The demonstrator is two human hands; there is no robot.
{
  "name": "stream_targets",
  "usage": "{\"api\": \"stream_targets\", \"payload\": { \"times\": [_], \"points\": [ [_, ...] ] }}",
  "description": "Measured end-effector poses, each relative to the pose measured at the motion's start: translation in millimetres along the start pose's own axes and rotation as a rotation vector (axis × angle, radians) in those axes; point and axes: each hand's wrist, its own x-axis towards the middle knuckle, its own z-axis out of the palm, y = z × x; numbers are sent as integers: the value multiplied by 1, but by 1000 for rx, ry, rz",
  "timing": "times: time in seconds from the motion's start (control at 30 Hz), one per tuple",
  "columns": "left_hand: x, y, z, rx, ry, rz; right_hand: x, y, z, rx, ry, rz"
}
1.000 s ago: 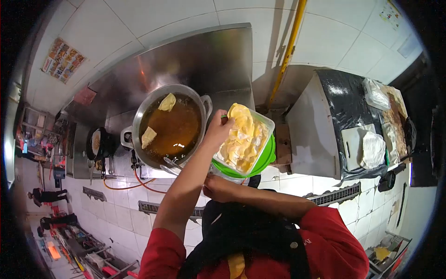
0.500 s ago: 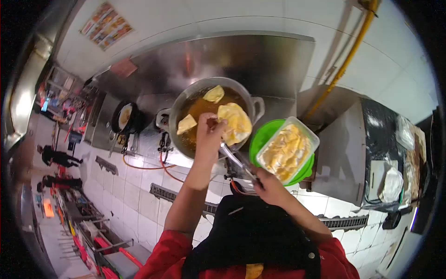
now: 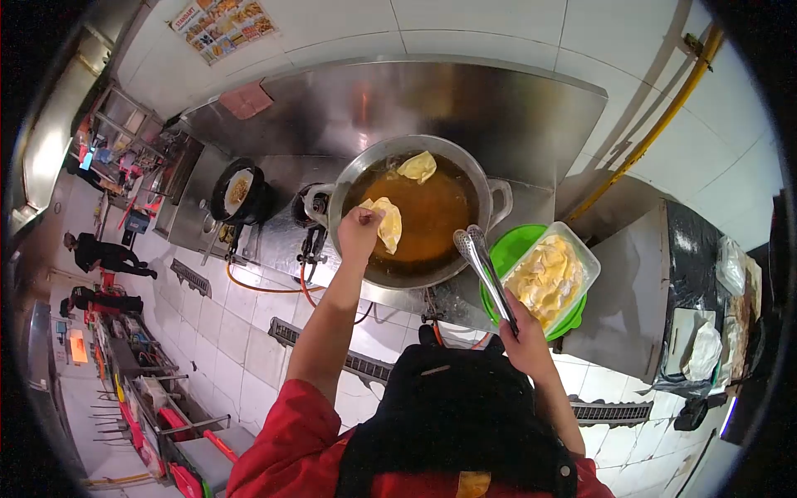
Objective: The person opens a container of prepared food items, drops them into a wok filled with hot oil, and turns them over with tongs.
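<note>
Your left hand (image 3: 359, 234) pinches a dough piece (image 3: 388, 227) over the pot (image 3: 407, 143), toward nine o'clock; your right hand (image 3: 528, 342) wraps the tongs (image 3: 491, 278) at four o'clock — placing seems underway; a low release calls for fingertips clear of the liquid (image 3: 436, 207).

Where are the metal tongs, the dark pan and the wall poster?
Metal tongs (image 3: 493, 283): head view, on the arms.
Dark pan (image 3: 261, 202): head view, outer side.
Wall poster (image 3: 222, 30): head view, near its middle.

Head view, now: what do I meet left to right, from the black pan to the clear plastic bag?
Black pan → large pot of brown liquid → container of floury dough pieces → grey side panel → clear plastic bag.
</note>
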Motion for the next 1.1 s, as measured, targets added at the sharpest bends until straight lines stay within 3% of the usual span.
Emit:
{"api": "stream_targets", "payload": {
  "times": [0.1, 0.23, 0.4, 0.5, 0.67, 0.73, 0.77, 0.8, 0.87, 0.9, 0.97, 1.0, 1.1],
  "points": [
    [7, 3, 7, 176, -10, 44, -1, -5, -1, 31, -12, 79],
    [13, 1, 13, 84, 4, 222, -2, -3, -2, 36, 46, 28],
    [28, 67, -29, 192, 103, 434, -7, -8, -20, 18, 66, 23],
    [34, 84, -30, 70, 3, 327, -9, -8, -30, 5, 79, 10],
    [56, 66, 7, 184, -125, 364, -10, -12, -41, 12, 90, 21],
    [81, 29, 36, 441, -34, 584, -11, -9, -44, 40, 44, 64],
    [59, 83, 25, 436, -148, 346, -12, -1, -41, -8, 71, -5],
    [70, 71, 40, 364, -145, 379, -13, 3, -41, -31, 59, -16],
    [41, 145, 36, 316, -115, 547, -14, -3, -45, 56, -62, 166],
    [26, 178, 38, 299, -134, 559, -15, 3, -41, 59, -49, 131],
    [-16, 238, 47, 87, -330, 616, -14, 8, -35, 80, -58, 82],
    [-38, 264, 54, 53, -537, 535, -14, 11, -33, 74, -53, 92],
    [-82, 281, 115, 224, -899, 816, -11, 22, -22, 59, -106, 4]
  ]
}}
